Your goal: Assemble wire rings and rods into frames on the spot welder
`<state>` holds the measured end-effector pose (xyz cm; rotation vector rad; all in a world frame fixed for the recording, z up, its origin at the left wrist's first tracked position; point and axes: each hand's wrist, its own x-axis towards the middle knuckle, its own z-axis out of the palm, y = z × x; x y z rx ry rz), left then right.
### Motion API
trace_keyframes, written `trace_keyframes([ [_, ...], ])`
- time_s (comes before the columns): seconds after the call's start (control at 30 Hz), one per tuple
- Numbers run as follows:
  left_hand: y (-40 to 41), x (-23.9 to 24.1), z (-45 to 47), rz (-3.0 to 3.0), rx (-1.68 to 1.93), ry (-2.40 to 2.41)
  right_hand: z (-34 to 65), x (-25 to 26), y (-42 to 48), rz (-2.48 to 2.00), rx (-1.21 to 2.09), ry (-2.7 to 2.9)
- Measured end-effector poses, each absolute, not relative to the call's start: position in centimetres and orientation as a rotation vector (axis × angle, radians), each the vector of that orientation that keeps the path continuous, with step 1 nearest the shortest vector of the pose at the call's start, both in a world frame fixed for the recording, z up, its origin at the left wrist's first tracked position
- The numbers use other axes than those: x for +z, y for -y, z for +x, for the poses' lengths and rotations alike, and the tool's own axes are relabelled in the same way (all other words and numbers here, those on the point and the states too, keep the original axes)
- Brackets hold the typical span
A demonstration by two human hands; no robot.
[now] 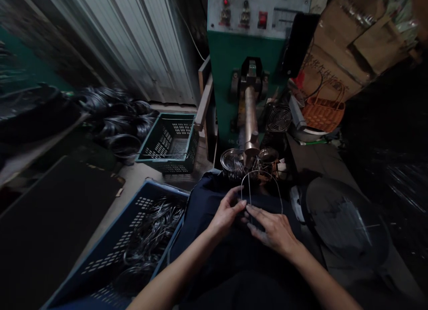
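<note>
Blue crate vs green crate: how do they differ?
Contents: the blue crate holds a tangle of thin metal wires; the green crate shows its floor. Position: the blue crate sits nearer the camera; the green crate stands farther ahead. Shared: both are open-topped with slotted walls.

Dead ahead of the wire loop (261,171), the metal arm (250,118) juts out, barring the middle, loose wires (238,169) crowding below! Left, a lane opens over the far edge of the blue crate (107,241); right, the dark disc (347,221) blocks.
</note>
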<state>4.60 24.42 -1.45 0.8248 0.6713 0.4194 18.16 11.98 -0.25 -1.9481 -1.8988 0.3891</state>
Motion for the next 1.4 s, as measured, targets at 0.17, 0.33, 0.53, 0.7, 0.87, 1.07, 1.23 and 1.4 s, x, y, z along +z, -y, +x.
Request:
trace_keyframes([
  [0.17, -24.6, -1.4, 4.7, 0.835, 0.436, -0.639, 18.4, 0.4, -12.3, -1.928, 0.396, 1.920],
  [0.33, -24.8, -1.0, 4.8, 0.836, 0.462, -0.630, 18.8, 0.9, -12.5, -1.888, 0.361, 1.969],
  [0.53, -24.8, -0.2, 4.8, 0.824, 0.484, -0.637, 19.0, 1.8, -12.9, -1.856, 0.358, 2.029],
  [0.7, -24.8, -0.1, 4.8, 0.804, 0.509, -0.643, 19.2, 2.0, -13.2, -1.836, 0.391, 2.038],
  [0.87, -25.1, -0.6, 5.1, 0.766, 0.521, -0.608, 19.4, 1.9, -13.5, -1.826, 0.387, 2.023],
  [1.07, -25.2, -0.5, 5.3, 0.733, 0.518, -0.601, 19.3, 2.3, -13.5, -1.812, 0.352, 1.985],
  [1.23, -26.4, -0.7, 5.7, 0.788, 0.500, -0.631, 19.8, 1.5, -14.2, -1.802, 0.265, 1.964],
  [1.4, -31.1, -0.7, 8.3, 0.835, 0.612, -0.669, 22.6, 1.2, -17.7, -1.860, -0.060, 1.898],
])
